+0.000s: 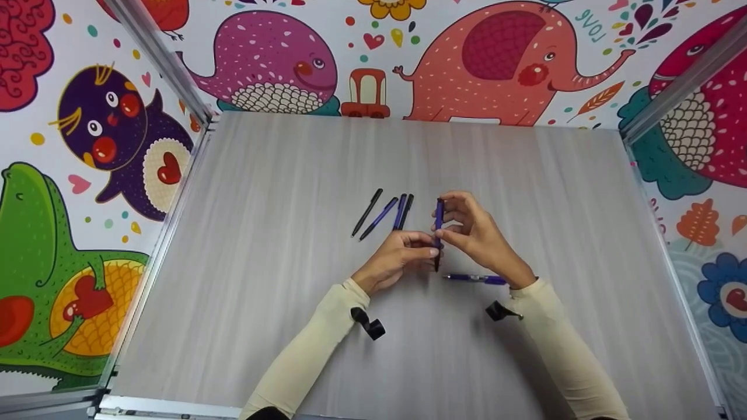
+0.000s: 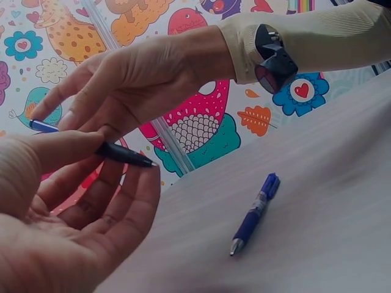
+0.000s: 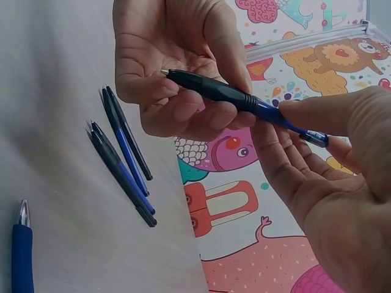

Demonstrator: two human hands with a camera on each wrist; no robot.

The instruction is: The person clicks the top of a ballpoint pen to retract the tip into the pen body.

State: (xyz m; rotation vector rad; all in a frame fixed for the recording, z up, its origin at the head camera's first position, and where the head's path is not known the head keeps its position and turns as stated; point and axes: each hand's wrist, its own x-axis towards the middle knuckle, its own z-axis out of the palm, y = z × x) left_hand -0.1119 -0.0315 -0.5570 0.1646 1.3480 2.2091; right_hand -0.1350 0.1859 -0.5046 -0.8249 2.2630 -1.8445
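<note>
A blue ballpoint pen (image 1: 439,216) with a black grip section is held between both hands above the table. Thumb and fingers of the left hand (image 1: 402,254) pinch its black lower part (image 3: 211,88), tip end outward. The right hand (image 1: 480,230) pinches the blue barrel near the clip end. In the right wrist view the metal point shows beside the left fingertips. Below the right wrist lies another blue pen (image 1: 473,279), with a silver tip, flat on the table; its whole length shows in the left wrist view (image 2: 253,217).
Several pens lie left of the hands: a black pen (image 1: 367,213), a blue and black pen (image 1: 379,219), and a blue pen (image 1: 400,211) close beside a black pen (image 1: 407,211). The grey table (image 1: 262,233) is bordered by metal rails and cartoon-printed walls.
</note>
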